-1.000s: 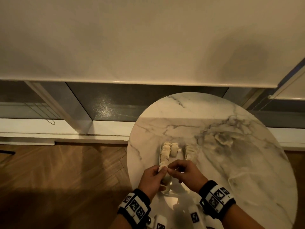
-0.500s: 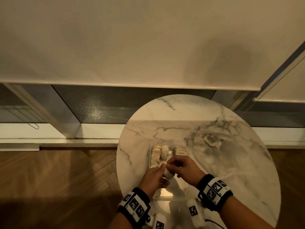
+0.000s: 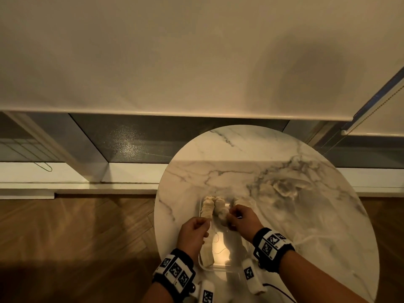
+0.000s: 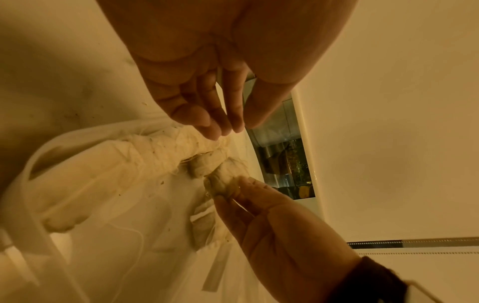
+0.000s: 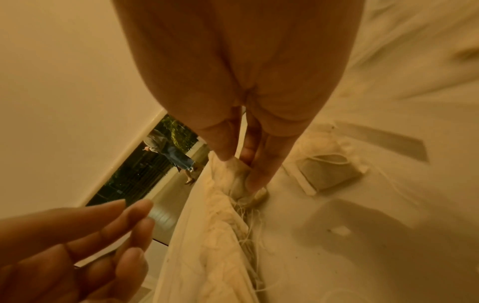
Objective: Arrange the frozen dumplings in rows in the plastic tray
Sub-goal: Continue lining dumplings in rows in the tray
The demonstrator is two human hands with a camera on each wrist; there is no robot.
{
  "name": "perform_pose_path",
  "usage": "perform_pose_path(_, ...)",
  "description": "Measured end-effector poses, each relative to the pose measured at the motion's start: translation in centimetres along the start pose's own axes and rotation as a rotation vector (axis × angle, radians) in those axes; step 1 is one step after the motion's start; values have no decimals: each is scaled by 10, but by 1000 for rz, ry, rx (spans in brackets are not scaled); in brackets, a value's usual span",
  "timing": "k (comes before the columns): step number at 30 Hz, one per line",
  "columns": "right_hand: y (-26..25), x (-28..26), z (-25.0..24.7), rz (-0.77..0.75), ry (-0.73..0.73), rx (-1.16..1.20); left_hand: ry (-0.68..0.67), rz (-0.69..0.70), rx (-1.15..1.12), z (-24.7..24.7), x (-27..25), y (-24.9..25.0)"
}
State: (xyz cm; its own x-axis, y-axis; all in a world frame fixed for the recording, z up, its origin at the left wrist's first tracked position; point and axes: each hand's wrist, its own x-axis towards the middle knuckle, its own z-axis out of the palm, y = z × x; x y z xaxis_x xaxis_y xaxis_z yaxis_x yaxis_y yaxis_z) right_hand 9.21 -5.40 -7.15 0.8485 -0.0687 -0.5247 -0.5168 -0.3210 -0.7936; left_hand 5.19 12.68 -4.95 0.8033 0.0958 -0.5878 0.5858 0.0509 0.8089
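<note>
A clear plastic tray (image 3: 218,268) lies on the round marble table (image 3: 306,226). A full row of pale dumplings (image 3: 207,209) runs along its left side. A short second row (image 3: 219,204) stands beside it, and one more dumpling (image 3: 240,201) sits at the far right. My right hand (image 3: 229,216) pinches a dumpling (image 5: 239,180) at the near end of the second row, low in the tray. My left hand (image 3: 206,224) hovers over the left row with relaxed fingers (image 4: 207,125) that hold nothing. The lone dumpling (image 5: 329,172) also shows in the right wrist view.
The tray sits close to the table's left edge (image 3: 157,215), with wooden floor (image 3: 76,237) below. A pale crumpled lump (image 3: 282,189) lies on the marble behind and to the right. A window and a lowered blind (image 3: 196,62) stand behind the table.
Both hands were together on one dumpling by the left row. My left hand has let go and drawn back left. My right hand has carried the dumpling to the second row.
</note>
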Motion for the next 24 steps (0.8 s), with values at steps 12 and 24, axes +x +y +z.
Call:
perform_pose_path(12, -2, 24, 27, 139, 166, -77, 68, 72, 188, -14, 8, -22)
perform_pose_path(24, -9, 31, 38, 162, 296, -159, 55, 68, 214, -16, 9, -34)
